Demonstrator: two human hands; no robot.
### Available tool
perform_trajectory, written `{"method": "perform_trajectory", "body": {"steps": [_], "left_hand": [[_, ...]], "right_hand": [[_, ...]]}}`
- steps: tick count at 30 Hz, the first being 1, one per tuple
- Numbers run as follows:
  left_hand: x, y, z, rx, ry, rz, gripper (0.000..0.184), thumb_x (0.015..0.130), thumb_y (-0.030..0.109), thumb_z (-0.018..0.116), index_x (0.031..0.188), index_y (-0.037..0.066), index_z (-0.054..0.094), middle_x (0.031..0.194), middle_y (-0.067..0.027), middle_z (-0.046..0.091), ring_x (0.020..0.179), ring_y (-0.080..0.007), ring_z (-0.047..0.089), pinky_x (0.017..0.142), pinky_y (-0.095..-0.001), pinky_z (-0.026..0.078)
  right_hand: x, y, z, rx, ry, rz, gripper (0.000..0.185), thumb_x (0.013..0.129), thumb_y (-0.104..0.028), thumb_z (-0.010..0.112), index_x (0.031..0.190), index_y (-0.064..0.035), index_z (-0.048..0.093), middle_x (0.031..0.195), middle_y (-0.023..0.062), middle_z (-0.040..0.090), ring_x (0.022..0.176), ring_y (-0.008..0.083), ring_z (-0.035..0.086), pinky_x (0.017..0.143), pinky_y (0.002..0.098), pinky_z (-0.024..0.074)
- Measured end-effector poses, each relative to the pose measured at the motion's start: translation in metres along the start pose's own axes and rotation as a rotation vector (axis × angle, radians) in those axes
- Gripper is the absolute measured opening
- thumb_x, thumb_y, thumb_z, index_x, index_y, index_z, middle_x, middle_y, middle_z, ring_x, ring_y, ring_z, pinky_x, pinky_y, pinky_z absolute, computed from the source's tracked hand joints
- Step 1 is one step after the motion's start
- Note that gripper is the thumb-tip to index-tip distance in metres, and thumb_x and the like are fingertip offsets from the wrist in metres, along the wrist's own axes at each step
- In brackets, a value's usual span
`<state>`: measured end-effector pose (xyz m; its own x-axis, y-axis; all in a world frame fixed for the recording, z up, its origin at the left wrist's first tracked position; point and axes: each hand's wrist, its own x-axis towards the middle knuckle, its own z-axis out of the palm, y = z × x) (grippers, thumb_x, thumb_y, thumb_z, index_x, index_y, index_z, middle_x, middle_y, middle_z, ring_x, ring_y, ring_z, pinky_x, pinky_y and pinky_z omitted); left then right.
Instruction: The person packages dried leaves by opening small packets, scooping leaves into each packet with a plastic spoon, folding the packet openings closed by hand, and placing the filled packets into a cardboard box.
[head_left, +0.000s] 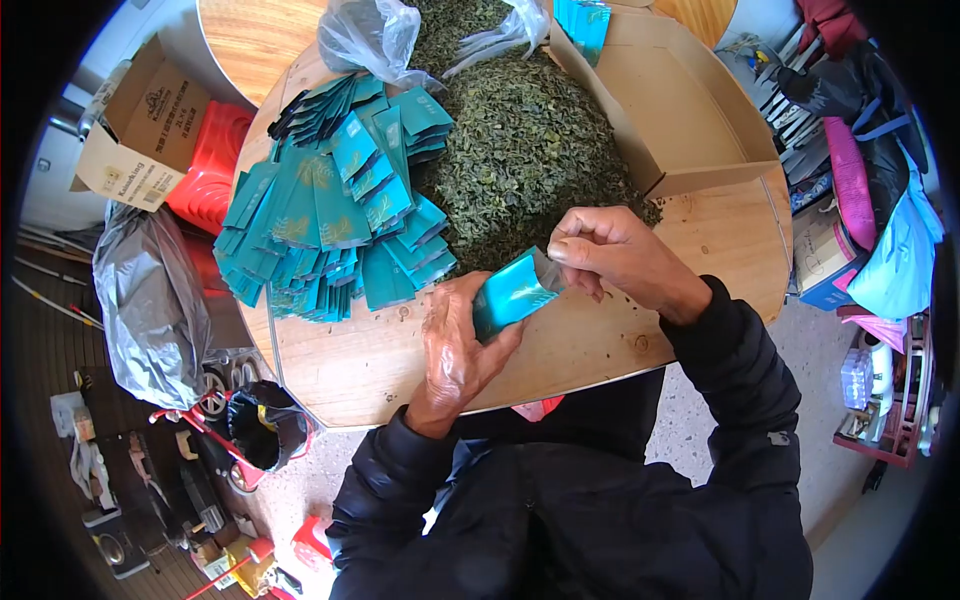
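My left hand is closed around a teal foil packet, tilted with its silvery open end toward the upper right. At that end is my right hand, its thumb and fingers pinched together by the packet's lip. Whatever is between these fingertips is hidden. Just beyond both hands lies a large heap of dried green tea leaves. Left of the heap, many flat teal packets are spread in overlapping piles.
The wooden table carries an open cardboard tray at the right, with teal packets at its far end. A clear plastic bag lies behind the heap. Beyond the table's left edge are a carton and a grey bag.
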<state>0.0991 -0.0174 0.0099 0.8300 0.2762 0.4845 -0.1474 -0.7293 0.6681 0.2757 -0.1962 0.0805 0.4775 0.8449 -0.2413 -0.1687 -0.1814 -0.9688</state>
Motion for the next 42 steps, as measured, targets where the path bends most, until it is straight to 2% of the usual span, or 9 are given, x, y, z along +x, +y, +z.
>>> {"method": "perform_trajectory", "body": {"steps": [9, 13, 20, 22, 26, 35, 38, 40, 42], "left_hand": [[-0.001, 0.000, 0.000, 0.000, 0.023, -0.022, 0.060, 0.075, 0.008, 0.090, 0.126, 0.002, 0.060, 0.114, -0.0198, 0.069, 0.101, -0.0409, 0.068, 0.089, -0.0479, 0.055], [-0.002, -0.001, 0.000, -0.010, 0.021, -0.013, 0.064, 0.076, 0.007, 0.087, 0.132, 0.001, 0.056, 0.115, -0.0212, 0.067, 0.104, -0.0396, 0.066, 0.092, -0.0469, 0.053], [-0.001, 0.002, -0.003, 0.027, 0.038, -0.014, 0.060, 0.075, 0.009, 0.088, 0.127, 0.002, 0.059, 0.114, -0.0203, 0.069, 0.101, -0.0394, 0.066, 0.090, -0.0479, 0.051], [0.000, 0.002, -0.002, 0.035, 0.052, -0.010, 0.058, 0.074, 0.009, 0.088, 0.124, 0.002, 0.061, 0.113, -0.0183, 0.070, 0.099, -0.0387, 0.068, 0.090, -0.0481, 0.050], [-0.002, -0.001, -0.001, 0.046, 0.043, -0.002, 0.060, 0.074, 0.011, 0.088, 0.126, 0.002, 0.060, 0.112, -0.0204, 0.069, 0.100, -0.0396, 0.066, 0.090, -0.0484, 0.050], [-0.003, -0.001, -0.001, 0.052, 0.035, -0.019, 0.062, 0.074, 0.012, 0.088, 0.127, 0.001, 0.058, 0.109, -0.0228, 0.066, 0.098, -0.0417, 0.064, 0.087, -0.0492, 0.052], [-0.001, 0.000, -0.002, 0.062, 0.040, -0.005, 0.062, 0.074, 0.012, 0.088, 0.127, 0.001, 0.058, 0.109, -0.0230, 0.066, 0.097, -0.0417, 0.064, 0.086, -0.0493, 0.052], [-0.001, 0.000, -0.002, 0.063, 0.040, 0.002, 0.062, 0.074, 0.012, 0.088, 0.127, 0.001, 0.057, 0.109, -0.0231, 0.066, 0.097, -0.0417, 0.064, 0.086, -0.0494, 0.052], [-0.003, -0.001, 0.000, 0.048, 0.055, -0.012, 0.062, 0.074, 0.011, 0.088, 0.127, 0.001, 0.057, 0.108, -0.0231, 0.066, 0.097, -0.0416, 0.064, 0.085, -0.0494, 0.052]], "right_hand": [[-0.006, 0.007, -0.006, 0.409, 0.101, -0.022, 0.017, 0.106, -0.021, 0.064, 0.098, -0.0056, 0.064, 0.073, 0.0018, 0.065, 0.055, 0.0102, 0.058, 0.049, 0.0263, 0.0469], [-0.010, 0.004, -0.011, 0.366, 0.170, 0.009, 0.017, 0.106, -0.020, 0.064, 0.097, -0.0060, 0.063, 0.073, 0.0014, 0.064, 0.055, 0.0098, 0.057, 0.049, 0.0268, 0.0473], [-0.037, 0.001, -0.040, 0.378, 0.287, -0.142, 0.016, 0.107, -0.017, 0.061, 0.095, -0.0066, 0.061, 0.074, 0.0012, 0.063, 0.056, 0.0086, 0.056, 0.049, 0.0259, 0.0468], [-0.040, 0.008, -0.045, 0.001, 0.227, -0.065, 0.017, 0.107, -0.018, 0.062, 0.095, -0.0062, 0.061, 0.074, 0.0006, 0.063, 0.057, 0.0070, 0.056, 0.050, 0.0239, 0.0457], [-0.039, 0.012, -0.045, -0.225, 0.154, 0.031, 0.019, 0.106, -0.020, 0.063, 0.094, -0.0058, 0.061, 0.075, -0.0001, 0.064, 0.057, 0.0058, 0.055, 0.051, 0.0224, 0.0449], [-0.014, 0.027, -0.043, -0.494, 0.320, -0.270, 0.017, 0.107, -0.017, 0.063, 0.096, -0.0045, 0.062, 0.077, -0.0012, 0.062, 0.065, 0.0057, 0.055, 0.058, 0.0240, 0.0445], [-0.008, 0.032, -0.036, -0.551, 0.349, -0.339, 0.012, 0.105, -0.012, 0.064, 0.098, -0.0028, 0.063, 0.078, 0.0027, 0.063, 0.068, 0.0106, 0.056, 0.063, 0.0277, 0.0475], [-0.008, 0.037, -0.032, -0.683, 0.383, -0.514, 0.007, 0.102, -0.008, 0.066, 0.101, -0.0014, 0.063, 0.081, 0.0071, 0.063, 0.071, 0.0154, 0.058, 0.067, 0.0315, 0.0501], [-0.013, 0.039, -0.028, -0.686, 0.379, -0.514, 0.006, 0.101, -0.006, 0.067, 0.102, -0.0011, 0.064, 0.083, 0.0091, 0.063, 0.074, 0.0186, 0.061, 0.069, 0.0327, 0.0511]]}}
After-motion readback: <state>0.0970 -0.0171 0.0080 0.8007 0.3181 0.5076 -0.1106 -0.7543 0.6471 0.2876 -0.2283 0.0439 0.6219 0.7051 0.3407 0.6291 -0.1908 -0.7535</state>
